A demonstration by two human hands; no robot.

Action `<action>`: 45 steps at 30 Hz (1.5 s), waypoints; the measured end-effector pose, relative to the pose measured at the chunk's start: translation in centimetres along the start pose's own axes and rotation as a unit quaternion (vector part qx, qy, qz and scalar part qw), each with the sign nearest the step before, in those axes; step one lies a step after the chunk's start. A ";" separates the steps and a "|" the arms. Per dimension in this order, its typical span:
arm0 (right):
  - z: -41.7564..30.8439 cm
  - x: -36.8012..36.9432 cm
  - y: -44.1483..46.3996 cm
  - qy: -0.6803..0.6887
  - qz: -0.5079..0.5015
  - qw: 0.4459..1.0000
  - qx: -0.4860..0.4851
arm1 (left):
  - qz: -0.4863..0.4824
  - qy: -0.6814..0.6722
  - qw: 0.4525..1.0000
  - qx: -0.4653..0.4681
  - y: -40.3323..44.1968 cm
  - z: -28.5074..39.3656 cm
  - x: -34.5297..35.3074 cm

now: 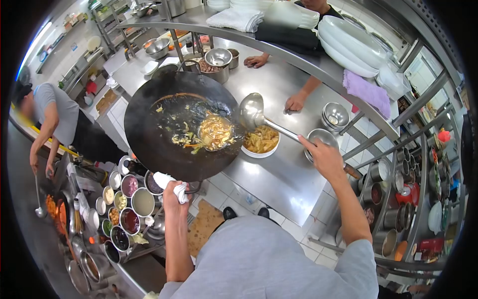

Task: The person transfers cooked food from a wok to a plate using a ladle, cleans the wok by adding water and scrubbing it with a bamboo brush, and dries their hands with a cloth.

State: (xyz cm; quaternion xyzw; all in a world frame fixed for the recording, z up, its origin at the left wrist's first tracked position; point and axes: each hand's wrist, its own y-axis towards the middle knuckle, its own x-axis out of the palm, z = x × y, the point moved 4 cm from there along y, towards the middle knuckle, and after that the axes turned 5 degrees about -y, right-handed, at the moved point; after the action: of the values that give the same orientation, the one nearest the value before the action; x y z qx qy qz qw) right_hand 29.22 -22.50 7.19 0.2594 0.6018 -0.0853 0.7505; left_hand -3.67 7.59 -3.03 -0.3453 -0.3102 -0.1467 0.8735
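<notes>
My left hand [174,195] is closed around a white cloth [164,180] at the handle of a large black wok [149,119]. Saucy food with bits of vegetable [216,130] lies in the wok, which is held in the air beside the steel table. In my right hand [324,158] is the long handle of a steel ladle [253,107], its bowl hanging at the wok's right rim. Below the ladle, partly hidden by the wok, a white bowl [263,154] filled with yellowish-brown food stands on the table.
The steel table [289,192] carries metal bowls [335,115] at right. A person's hand [295,102] rests on its far side. Overhead, a shelf holds white plates [346,42] and a purple towel [367,92]. Seasoning pots [143,202] stand at left, near another person [57,117] working.
</notes>
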 end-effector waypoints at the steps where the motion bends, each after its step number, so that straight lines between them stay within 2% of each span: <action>1: 0.0 -1.2 -0.3 -0.031 -0.022 0.999 0.018 | 0.003 0.012 1.000 0.008 0.4 0.0 -0.4; 3: -0.1 -1.8 -1.1 -0.059 -0.048 0.996 0.040 | 0.007 0.028 0.999 0.013 0.5 0.1 -0.7; 5: -0.7 -1.9 -1.8 0.019 -0.022 0.998 0.063 | 0.028 0.044 0.998 0.030 -0.1 0.3 -0.8; 7: -1.7 1.3 -3.0 0.169 -0.015 0.984 0.057 | 0.025 0.019 0.999 0.015 -1.1 0.0 -1.1; 9: -5.0 3.4 -3.4 0.371 -0.088 0.920 0.088 | 0.029 -0.040 0.999 -0.018 -2.5 -0.7 -1.9; 10: -6.8 5.6 -3.9 0.503 -0.087 0.858 0.057 | 0.042 -0.069 0.996 -0.048 -3.4 -1.2 -1.9; 11: -8.6 7.2 -4.4 0.544 -0.165 0.821 0.062 | 0.035 -0.078 0.996 -0.036 -5.2 -1.8 -1.3; 13: -11.6 7.7 -4.4 0.581 -0.163 0.797 -0.020 | 0.035 -0.104 0.994 -0.012 -7.7 -3.3 -2.2; 14: -11.4 6.8 -3.6 0.579 -0.164 0.798 -0.034 | 0.070 -0.106 0.992 0.002 -9.0 -4.2 -3.6; 16: -12.6 5.1 -3.8 0.622 -0.261 0.733 -0.080 | 0.074 -0.132 0.988 0.011 -13.1 -5.2 -4.1; 17: -12.9 5.6 -4.1 0.641 -0.206 0.730 -0.120 | 0.091 -0.134 0.987 0.019 -14.8 -5.8 -4.7; 19: -13.7 5.5 -4.6 0.638 -0.269 0.708 -0.137 | 0.172 -0.153 0.973 0.031 -19.0 -6.9 -7.0; 20: -14.2 5.1 -4.7 0.623 -0.315 0.699 -0.152 | 0.192 -0.162 0.967 0.043 -20.8 -7.5 -8.2; 21: -14.7 4.9 -5.0 0.595 -0.379 0.694 -0.147 | 0.173 -0.169 0.969 0.055 -21.8 -8.1 -9.4; 23: -17.5 6.7 -7.1 0.626 -0.358 0.673 -0.167 | 0.190 -0.176 0.958 0.123 -25.8 -9.5 -13.0; 24: -19.2 5.9 -7.8 0.605 -0.379 0.681 -0.161 | 0.230 -0.169 0.944 0.164 -27.9 -9.9 -14.7; 25: -21.2 5.8 -8.6 0.623 -0.333 0.679 -0.198 | 0.238 -0.171 0.943 0.159 -29.6 -10.4 -16.8; 26: -23.0 8.7 -10.3 0.592 -0.358 0.695 -0.197 | 0.236 -0.184 0.934 0.196 -31.4 -11.0 -18.7; 27: -25.0 6.0 -10.9 0.578 -0.427 0.673 -0.175 | 0.278 -0.214 0.909 0.225 -33.4 -11.3 -19.8; 28: -26.4 6.1 -11.9 0.630 -0.420 0.629 -0.177 | 0.271 -0.235 0.906 0.223 -35.1 -11.9 -20.1; 30: -31.3 3.9 -13.7 0.639 -0.470 0.570 -0.214 | 0.299 -0.286 0.871 0.266 -39.3 -12.3 -22.5; 31: -34.9 2.9 -14.3 0.625 -0.482 0.555 -0.264 | 0.299 -0.293 0.863 0.282 -40.7 -12.4 -25.0; 34: -45.9 -0.2 -17.3 0.559 -0.455 0.614 -0.323 | 0.325 -0.310 0.829 0.332 -47.2 -12.7 -32.0; 35: -47.8 -0.7 -17.3 0.536 -0.427 0.621 -0.381 | 0.327 -0.325 0.823 0.331 -49.3 -13.0 -31.2; 36: -51.9 -1.2 -18.7 0.519 -0.383 0.628 -0.435 | 0.336 -0.327 0.814 0.342 -52.2 -12.5 -32.5; 38: -60.0 -2.8 -23.3 0.470 -0.278 0.656 -0.521 | 0.384 -0.361 0.748 0.403 -55.9 -13.0 -37.7; 39: -62.4 -5.0 -25.5 0.431 -0.360 0.657 -0.503 | 0.367 -0.361 0.737 0.438 -56.6 -13.7 -40.7; 40: -64.5 -7.3 -28.3 0.394 -0.439 0.649 -0.480 | 0.370 -0.348 0.759 0.407 -59.3 -12.9 -40.8; 42: -67.6 -10.1 -33.0 0.372 -0.518 0.579 -0.508 | 0.402 -0.366 0.728 0.417 -62.4 -12.9 -43.4; 43: -68.7 -11.1 -34.8 0.371 -0.580 0.527 -0.497 | 0.435 -0.370 0.711 0.412 -64.3 -12.3 -44.0; 45: -71.2 -13.2 -37.4 0.370 -0.602 0.497 -0.504 | 0.451 -0.371 0.684 0.437 -67.3 -12.1 -46.8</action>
State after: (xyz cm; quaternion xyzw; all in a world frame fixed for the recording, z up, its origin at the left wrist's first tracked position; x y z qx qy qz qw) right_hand -51.87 -21.75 -1.02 -0.5799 0.7758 -0.0948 0.2300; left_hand -65.76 -47.18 -5.56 -0.0488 -0.4442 0.5576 0.6996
